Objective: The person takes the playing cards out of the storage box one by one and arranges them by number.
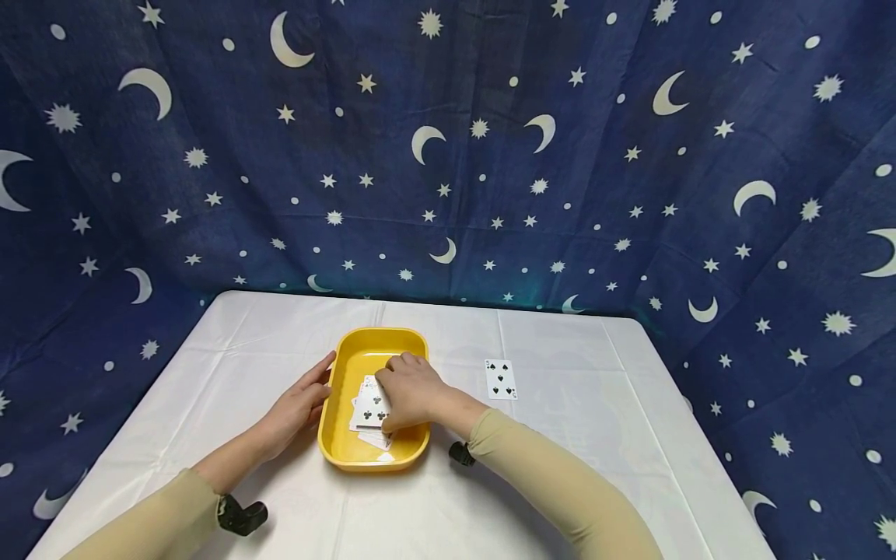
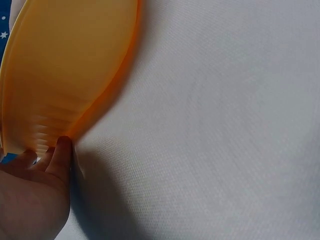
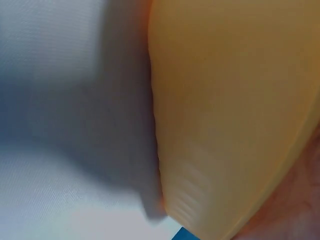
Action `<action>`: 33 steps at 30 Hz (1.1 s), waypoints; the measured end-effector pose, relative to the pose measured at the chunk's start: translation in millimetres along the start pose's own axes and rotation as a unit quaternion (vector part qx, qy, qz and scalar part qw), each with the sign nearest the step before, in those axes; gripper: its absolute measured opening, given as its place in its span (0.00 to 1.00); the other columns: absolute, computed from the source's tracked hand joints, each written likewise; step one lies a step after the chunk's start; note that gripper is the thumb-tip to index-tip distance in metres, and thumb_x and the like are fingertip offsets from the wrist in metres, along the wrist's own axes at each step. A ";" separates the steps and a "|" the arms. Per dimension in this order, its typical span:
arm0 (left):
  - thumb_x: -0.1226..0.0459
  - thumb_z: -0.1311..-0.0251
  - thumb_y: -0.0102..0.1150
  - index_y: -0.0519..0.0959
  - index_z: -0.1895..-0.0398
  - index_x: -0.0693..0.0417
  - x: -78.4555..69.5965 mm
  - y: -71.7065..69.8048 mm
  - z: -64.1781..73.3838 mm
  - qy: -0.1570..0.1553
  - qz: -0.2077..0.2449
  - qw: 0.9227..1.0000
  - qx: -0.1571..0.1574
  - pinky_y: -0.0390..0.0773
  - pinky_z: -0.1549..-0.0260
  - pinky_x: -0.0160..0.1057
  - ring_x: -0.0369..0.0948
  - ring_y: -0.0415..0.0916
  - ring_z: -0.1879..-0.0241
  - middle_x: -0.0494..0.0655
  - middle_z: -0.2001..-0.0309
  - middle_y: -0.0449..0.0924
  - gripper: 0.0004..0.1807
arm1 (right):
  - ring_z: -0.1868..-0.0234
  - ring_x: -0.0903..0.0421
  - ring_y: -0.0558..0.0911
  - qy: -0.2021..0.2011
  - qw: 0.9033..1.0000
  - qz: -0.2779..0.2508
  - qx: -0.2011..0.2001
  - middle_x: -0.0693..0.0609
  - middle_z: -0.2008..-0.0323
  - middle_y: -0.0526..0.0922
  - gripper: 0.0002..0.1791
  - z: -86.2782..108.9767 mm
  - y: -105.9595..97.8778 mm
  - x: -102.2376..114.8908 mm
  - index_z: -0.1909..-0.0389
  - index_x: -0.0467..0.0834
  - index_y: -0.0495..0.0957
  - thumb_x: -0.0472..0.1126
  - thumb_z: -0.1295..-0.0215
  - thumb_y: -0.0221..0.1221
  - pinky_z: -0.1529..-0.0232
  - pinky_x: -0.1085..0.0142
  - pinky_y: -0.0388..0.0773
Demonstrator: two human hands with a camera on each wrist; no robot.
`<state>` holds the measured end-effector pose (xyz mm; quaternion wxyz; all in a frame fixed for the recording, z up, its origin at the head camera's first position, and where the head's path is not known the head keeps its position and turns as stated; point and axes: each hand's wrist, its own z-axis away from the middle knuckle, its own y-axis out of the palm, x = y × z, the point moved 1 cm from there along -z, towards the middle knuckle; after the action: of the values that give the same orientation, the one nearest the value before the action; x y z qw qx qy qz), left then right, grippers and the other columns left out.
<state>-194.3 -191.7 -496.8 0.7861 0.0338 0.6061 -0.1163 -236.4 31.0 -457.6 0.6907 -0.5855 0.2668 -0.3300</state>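
A deep yellow tray (image 1: pixel 378 339) sits on the table with a loose pile of white playing cards (image 1: pixel 375 440) inside. My right hand (image 1: pixel 413 391) reaches over the tray's right rim and holds a playing card with black clubs (image 1: pixel 371 406) on top of the pile, fingers at its far end and thumb at its near end. In the right wrist view the tray wall (image 3: pixel 225 110) hides most of that hand. My left hand (image 1: pixel 297 408) rests against the tray's left outer side. Its extended fingertips (image 2: pixel 62 142) touch the wall low down in the left wrist view.
A five of spades (image 1: pixel 500 379) lies face up on the white tablecloth (image 1: pixel 574 404), right of the tray. Behind the table hangs a dark blue curtain (image 1: pixel 476 194) with moons and stars. Dark wrist-worn devices (image 1: pixel 241 516) show under both sleeves.
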 end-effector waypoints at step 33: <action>0.62 0.25 0.43 0.44 0.15 0.38 -3.2 1.4 2.0 -0.002 -0.002 1.000 -0.009 0.60 0.29 0.55 0.56 0.55 0.24 0.57 0.18 0.43 0.38 | 0.34 0.53 0.66 0.003 0.993 -0.080 -0.092 0.53 0.36 0.72 0.49 58.8 -36.4 -70.3 0.26 0.51 0.69 0.60 0.51 0.71 0.32 0.53 0.65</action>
<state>-192.8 -190.2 -493.4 0.7874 0.0256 0.6056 -0.1124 -242.2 118.8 -412.9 0.6044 -0.6650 0.2504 -0.3604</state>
